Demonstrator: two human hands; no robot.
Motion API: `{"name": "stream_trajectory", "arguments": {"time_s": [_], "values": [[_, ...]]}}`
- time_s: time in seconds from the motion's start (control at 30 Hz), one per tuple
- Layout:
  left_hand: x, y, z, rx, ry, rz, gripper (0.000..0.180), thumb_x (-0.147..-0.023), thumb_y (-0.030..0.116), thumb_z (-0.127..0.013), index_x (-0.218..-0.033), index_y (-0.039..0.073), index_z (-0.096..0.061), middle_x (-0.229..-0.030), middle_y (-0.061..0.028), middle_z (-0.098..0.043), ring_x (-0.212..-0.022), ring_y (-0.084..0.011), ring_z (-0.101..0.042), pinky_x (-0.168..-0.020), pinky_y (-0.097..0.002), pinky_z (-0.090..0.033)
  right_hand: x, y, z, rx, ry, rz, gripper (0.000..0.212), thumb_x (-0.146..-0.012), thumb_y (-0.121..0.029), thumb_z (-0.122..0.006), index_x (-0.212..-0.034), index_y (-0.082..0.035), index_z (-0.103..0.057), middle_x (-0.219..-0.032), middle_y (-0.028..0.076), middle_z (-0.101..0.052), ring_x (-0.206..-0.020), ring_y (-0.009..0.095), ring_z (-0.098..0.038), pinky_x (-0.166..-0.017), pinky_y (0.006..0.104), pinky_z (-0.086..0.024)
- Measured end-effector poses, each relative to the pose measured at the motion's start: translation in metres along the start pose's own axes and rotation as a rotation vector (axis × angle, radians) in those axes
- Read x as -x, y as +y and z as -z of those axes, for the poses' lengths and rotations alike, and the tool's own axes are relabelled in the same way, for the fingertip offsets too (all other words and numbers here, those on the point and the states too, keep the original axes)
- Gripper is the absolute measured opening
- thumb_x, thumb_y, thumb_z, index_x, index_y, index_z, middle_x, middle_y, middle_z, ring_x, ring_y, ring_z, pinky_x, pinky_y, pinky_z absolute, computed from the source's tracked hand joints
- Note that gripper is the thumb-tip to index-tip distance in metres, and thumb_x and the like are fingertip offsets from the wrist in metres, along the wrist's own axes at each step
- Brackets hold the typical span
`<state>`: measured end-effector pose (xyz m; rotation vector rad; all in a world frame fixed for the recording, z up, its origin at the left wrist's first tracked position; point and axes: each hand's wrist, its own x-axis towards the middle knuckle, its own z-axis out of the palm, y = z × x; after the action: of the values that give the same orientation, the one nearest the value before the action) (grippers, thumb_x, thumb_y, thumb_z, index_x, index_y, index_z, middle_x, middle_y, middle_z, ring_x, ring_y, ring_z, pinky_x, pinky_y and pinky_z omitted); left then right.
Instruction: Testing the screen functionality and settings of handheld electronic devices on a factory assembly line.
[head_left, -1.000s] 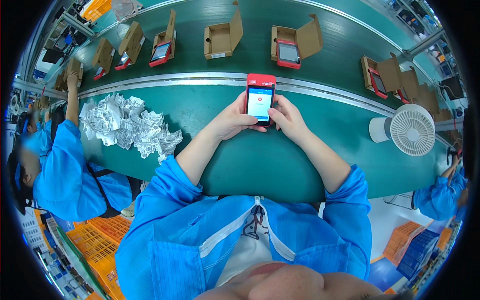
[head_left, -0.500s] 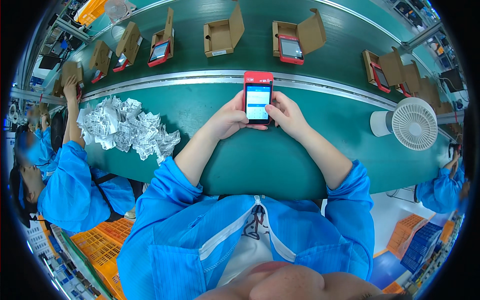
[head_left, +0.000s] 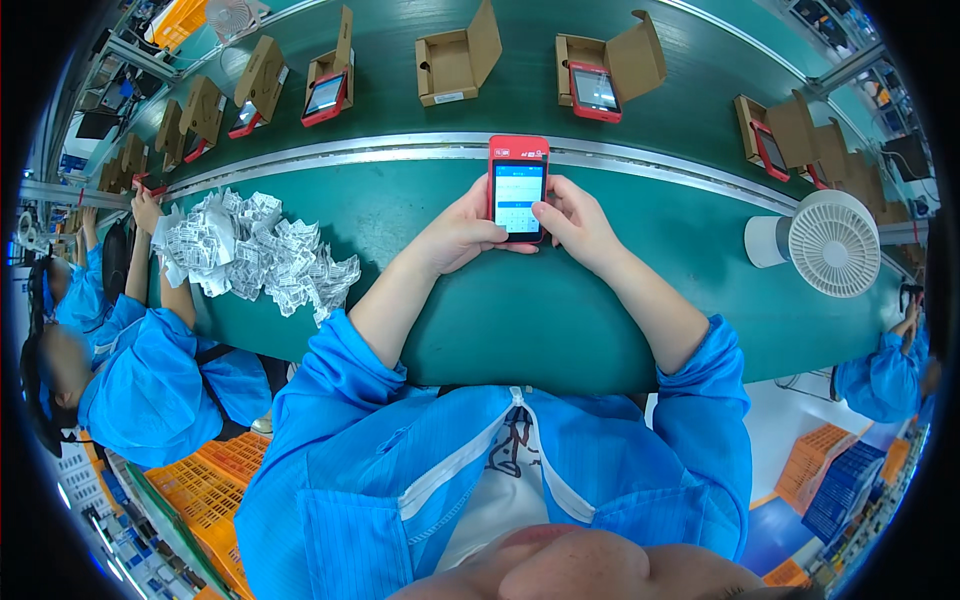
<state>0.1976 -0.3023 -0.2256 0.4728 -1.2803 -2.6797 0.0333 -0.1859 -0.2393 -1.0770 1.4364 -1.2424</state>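
Observation:
A red handheld payment terminal (head_left: 519, 150) with a lit blue-and-white screen is held upright between my two hands, above the green table. My left hand (head_left: 463, 230) wraps its left side, the thumb lying over the lower left corner of the screen. On the other side my right hand (head_left: 578, 225) grips the edge, and its thumb touches the on-screen keys at the lower right. Fingers behind the terminal are mostly hidden.
A heap of crumpled printed paper (head_left: 255, 250) lies to the left, a white fan (head_left: 832, 245) to the right. Beyond the metal rail (head_left: 400, 148), open cardboard boxes (head_left: 447, 72), several with red terminals (head_left: 596, 92), line the green belt. A co-worker's hand (head_left: 146, 210) is at far left.
My left thumb has moved inward over the screen's lower corner. Boxes on the belt sit slightly further right. The co-worker's hand at left has come away from a box and lower.

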Motion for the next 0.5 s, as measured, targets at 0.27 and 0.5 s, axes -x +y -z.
{"name": "stream_trajectory", "arguments": {"time_s": [0.27, 0.5], "values": [[-0.001, -0.002, 0.008, 0.012, -0.073, 0.002, 0.086, -0.071, -0.014, -0.045, -0.146, 0.014, -0.013, -0.136, -0.0154, -0.039, -0.117, -0.0303, -0.054, -0.090, -0.0456, -0.053, -0.006, 0.006, -0.004, 0.055, 0.071, -0.007, 0.032, -0.093, -0.030, -0.057, -0.103, 0.000, -0.054, -0.079, 0.006, -0.062, -0.063, 0.008, -0.056, -0.050, 0.0231, -0.044], [-0.001, -0.003, 0.011, -0.001, -0.060, 0.021, 0.087, -0.071, -0.015, -0.045, -0.146, 0.013, -0.012, -0.135, -0.0154, -0.040, -0.117, -0.0307, -0.054, -0.090, -0.0456, -0.053, -0.009, 0.009, -0.006, 0.039, 0.089, -0.006, 0.033, -0.094, -0.033, -0.055, -0.099, -0.001, -0.056, -0.078, 0.005, -0.061, -0.064, 0.008, -0.057, -0.050, 0.0231, -0.045]]}}
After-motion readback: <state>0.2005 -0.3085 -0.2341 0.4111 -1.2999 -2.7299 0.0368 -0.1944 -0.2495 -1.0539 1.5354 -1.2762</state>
